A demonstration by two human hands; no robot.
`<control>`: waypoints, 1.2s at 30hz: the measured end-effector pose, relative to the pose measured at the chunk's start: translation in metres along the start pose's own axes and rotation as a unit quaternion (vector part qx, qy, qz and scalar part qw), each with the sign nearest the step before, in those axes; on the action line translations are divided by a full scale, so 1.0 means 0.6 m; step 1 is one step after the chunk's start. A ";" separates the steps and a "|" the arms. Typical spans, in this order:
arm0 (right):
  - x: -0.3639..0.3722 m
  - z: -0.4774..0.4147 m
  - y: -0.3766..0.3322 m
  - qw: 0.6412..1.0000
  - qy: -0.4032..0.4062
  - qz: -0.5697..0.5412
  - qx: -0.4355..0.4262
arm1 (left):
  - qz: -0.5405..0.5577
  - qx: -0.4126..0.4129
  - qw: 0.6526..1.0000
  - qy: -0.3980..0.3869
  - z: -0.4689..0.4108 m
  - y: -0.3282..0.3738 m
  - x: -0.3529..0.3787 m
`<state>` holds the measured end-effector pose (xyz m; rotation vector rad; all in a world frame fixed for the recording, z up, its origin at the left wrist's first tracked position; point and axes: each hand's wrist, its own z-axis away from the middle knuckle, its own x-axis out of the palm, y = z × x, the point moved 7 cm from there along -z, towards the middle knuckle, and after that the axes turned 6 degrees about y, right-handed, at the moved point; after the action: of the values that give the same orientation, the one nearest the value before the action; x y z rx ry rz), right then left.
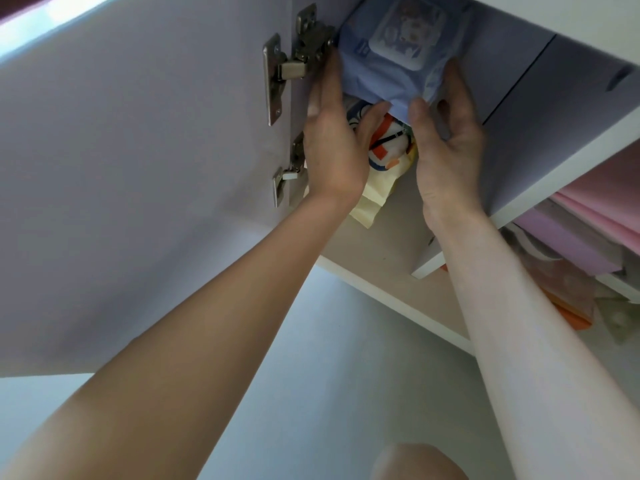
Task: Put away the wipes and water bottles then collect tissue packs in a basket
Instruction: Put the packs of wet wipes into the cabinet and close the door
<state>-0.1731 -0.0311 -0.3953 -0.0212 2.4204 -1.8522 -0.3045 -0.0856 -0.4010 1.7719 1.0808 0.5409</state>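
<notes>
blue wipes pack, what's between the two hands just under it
In the head view, a yellow printed pack lies beneath the blue wipes pack, between left hand and right hand.

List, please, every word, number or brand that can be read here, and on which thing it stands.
"10", possibly: blue wipes pack, left of its lid; blurred, uncertain.
Lid of the wipes pack: a cartoon picture only, any print too blurred to read.
Printed yellow pack below: coloured graphics, no legible words.
Door hinges: no readable marking.
</notes>
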 end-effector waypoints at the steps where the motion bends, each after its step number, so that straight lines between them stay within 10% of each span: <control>1: 0.000 0.002 0.001 1.000 -0.001 0.001 0.002 | -0.007 -0.001 1.000 -0.001 0.002 0.000 -0.002; 36: 0.003 0.341 -0.020 0.991 -0.108 -0.073 0.025 | 0.019 -0.070 0.981 -0.179 0.264 0.055 -0.325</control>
<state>-0.1588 -0.2310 -0.4368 -0.3845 2.2799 -1.8586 -0.2717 -0.3362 -0.4221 1.6870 0.7417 0.2956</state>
